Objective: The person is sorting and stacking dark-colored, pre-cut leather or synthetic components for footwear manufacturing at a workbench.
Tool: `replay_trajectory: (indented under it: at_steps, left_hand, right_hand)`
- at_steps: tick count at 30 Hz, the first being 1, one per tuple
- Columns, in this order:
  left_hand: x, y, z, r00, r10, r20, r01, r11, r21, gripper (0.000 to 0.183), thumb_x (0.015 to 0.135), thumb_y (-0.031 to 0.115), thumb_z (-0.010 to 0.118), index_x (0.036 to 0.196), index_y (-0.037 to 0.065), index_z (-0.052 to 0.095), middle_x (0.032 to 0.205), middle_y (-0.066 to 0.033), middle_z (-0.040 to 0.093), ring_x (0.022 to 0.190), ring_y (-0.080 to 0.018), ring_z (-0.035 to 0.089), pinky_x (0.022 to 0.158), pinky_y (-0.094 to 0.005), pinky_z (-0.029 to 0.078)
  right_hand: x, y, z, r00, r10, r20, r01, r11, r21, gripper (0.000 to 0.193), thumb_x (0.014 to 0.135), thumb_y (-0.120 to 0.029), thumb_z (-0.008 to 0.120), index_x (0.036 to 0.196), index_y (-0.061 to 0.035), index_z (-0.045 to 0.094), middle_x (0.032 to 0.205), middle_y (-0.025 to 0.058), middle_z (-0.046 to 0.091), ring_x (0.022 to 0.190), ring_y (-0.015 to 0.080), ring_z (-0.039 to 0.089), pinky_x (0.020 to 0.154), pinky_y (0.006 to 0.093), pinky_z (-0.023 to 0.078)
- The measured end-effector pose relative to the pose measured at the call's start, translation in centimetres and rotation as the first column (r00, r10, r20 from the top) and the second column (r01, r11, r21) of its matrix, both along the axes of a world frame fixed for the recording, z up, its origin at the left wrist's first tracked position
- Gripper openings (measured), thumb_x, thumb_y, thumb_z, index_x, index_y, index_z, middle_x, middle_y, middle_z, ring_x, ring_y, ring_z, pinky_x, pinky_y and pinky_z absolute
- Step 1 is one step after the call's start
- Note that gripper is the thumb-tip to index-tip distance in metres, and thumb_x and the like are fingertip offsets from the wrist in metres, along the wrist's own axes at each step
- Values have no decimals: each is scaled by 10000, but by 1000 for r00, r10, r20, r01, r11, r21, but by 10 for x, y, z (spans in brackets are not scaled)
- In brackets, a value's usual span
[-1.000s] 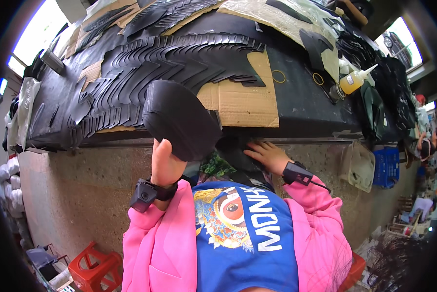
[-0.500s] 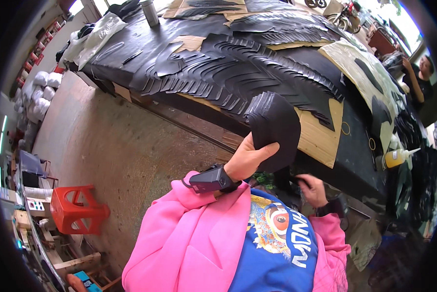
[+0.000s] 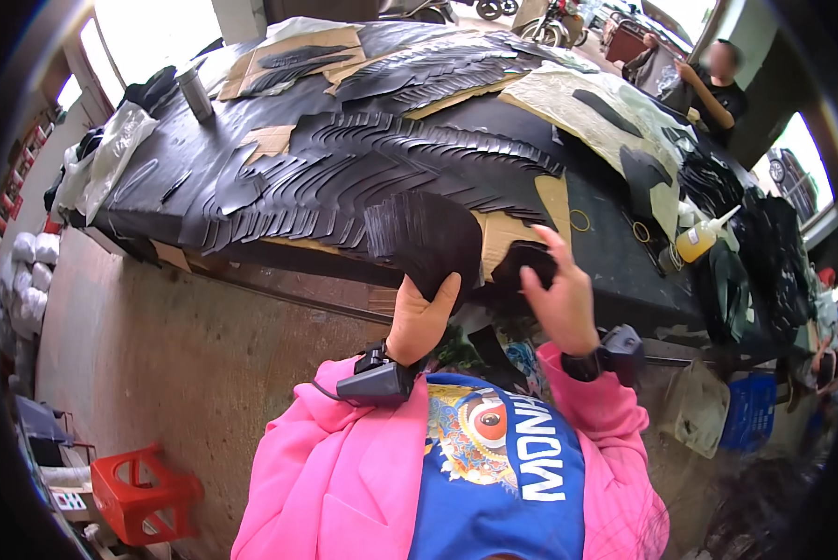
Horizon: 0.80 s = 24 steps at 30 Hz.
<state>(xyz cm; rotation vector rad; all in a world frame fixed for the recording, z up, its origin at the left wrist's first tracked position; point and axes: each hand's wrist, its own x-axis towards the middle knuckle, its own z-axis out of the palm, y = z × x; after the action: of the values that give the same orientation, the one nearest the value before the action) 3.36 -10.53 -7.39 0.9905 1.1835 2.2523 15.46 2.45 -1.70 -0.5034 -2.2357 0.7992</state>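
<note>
White bags (image 3: 34, 280) sit in a heap at the far left. Next, a see-through plastic bag (image 3: 116, 159) lies on the left end of the long black table (image 3: 162, 159). Lower down, a red stool (image 3: 130, 493) stands on the brown floor (image 3: 204, 373). Back on the table, a grey metal tube (image 3: 195, 95) stands up. After that come a small bit of cardboard (image 3: 270, 140) and long rows of thin black pieces (image 3: 344, 168), each piece lying partly on the next.

Near the middle, the left hand (image 3: 421, 319) holds a stack of black pieces (image 3: 433, 233) up by the table edge. Its thumb is on the near side and its other fingers are hidden behind, so the stack is pinched tight. The stack's upper left edges spread out like pages. To the right is a dark piece (image 3: 517, 269), in front of a big sheet of cardboard (image 3: 498, 233). The right hand (image 3: 566, 297) is right beside it, with thumb and fingers bent and apart. The dark piece shows between them, but it is blurry, so I cannot tell if they grip it. Both arms have pink sleeves (image 3: 330, 411).

More to the right, 2 yellow rings (image 3: 580, 227) lie on the table. Then comes a bottle (image 3: 694, 245) of yellow stuff with a white tip. Behind the table, another person (image 3: 725, 101) wears a dark top. On the floor, a pale basket (image 3: 699, 411) and a blue basket (image 3: 748, 413) sit side by side.
</note>
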Motion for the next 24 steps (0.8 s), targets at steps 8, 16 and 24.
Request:
replay_trajectory:
  at_steps: [8,16,24]
  left_hand:
    - [-4,-3,-2,974,-99,203,94,995,37,389,873,-12,478,1248,39,390,1162,-49,510,1064,-122,476,915,-262,381]
    - [-5,-14,10,973,-165,160,161,986,33,431,824,-59,525,1224,57,413,1143,-60,532,1016,-134,527,882,-291,433]
    - [-7,-16,5,968,-114,225,106,993,49,381,819,-57,547,1178,36,462,1102,-50,555,986,-125,539,860,-270,444]
  right_hand:
    - [-27,-17,2,836,460,-300,-519,483,-705,585,827,-73,600,1310,-4,277,1066,87,479,934,128,535,832,242,437]
    - [-29,-18,-2,799,462,-386,-572,380,-727,454,842,0,541,1255,-18,355,1024,61,489,926,120,535,825,252,453]
    - [-32,-22,-3,927,371,-56,-359,920,158,443,678,-57,659,1097,-20,519,1035,118,510,950,277,518,825,354,420]
